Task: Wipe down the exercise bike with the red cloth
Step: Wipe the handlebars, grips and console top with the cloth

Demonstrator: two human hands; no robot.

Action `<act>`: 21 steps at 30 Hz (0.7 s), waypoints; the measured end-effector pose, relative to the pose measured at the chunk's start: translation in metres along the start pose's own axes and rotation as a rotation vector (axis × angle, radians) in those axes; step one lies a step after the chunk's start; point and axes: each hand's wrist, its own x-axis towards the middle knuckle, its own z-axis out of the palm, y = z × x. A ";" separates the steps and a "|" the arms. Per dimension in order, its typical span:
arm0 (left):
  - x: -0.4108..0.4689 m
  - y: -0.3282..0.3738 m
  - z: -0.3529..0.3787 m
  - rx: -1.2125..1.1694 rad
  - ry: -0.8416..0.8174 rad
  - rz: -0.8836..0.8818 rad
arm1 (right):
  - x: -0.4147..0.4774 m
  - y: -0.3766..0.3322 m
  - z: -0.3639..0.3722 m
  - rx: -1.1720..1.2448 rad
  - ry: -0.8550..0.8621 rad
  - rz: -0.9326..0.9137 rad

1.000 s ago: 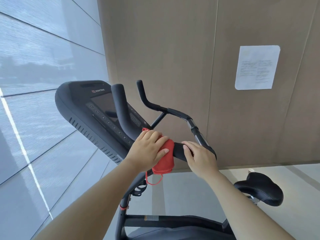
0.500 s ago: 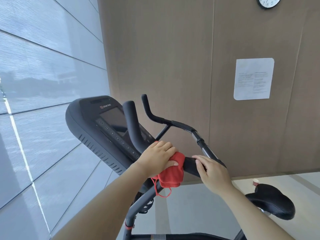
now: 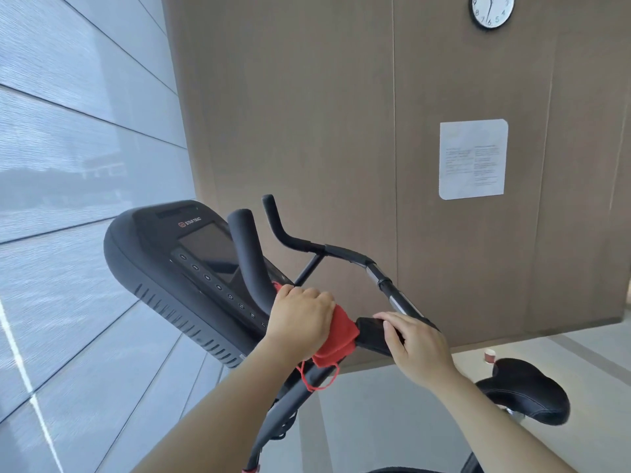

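The left hand (image 3: 300, 319) curls its fingers around the red cloth (image 3: 336, 339), pressing it on the exercise bike's (image 3: 164, 268) handlebar bend; at three o'clock the right hand (image 3: 415, 343) grips the bar, apparently steadying; handlebar wiping underway; next, slide the cloth along the bar.
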 end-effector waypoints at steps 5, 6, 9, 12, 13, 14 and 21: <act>0.010 0.007 0.004 0.063 -0.041 -0.060 | 0.001 0.002 0.002 0.000 0.019 -0.005; 0.012 0.009 0.005 0.077 -0.056 -0.072 | 0.001 0.002 0.003 0.005 0.021 -0.008; 0.015 0.013 0.006 0.103 -0.068 -0.123 | 0.000 0.002 0.002 0.039 0.031 -0.003; 0.012 0.018 0.006 0.076 -0.051 -0.159 | 0.000 0.004 0.001 0.051 0.039 0.001; 0.011 0.020 0.006 0.065 -0.040 -0.169 | 0.001 0.005 0.001 0.054 0.032 -0.004; 0.010 0.021 0.005 0.058 -0.028 -0.177 | 0.001 0.007 0.001 0.058 0.020 -0.012; 0.007 0.038 0.007 0.015 0.007 -0.311 | 0.011 0.024 0.002 0.146 -0.193 -0.097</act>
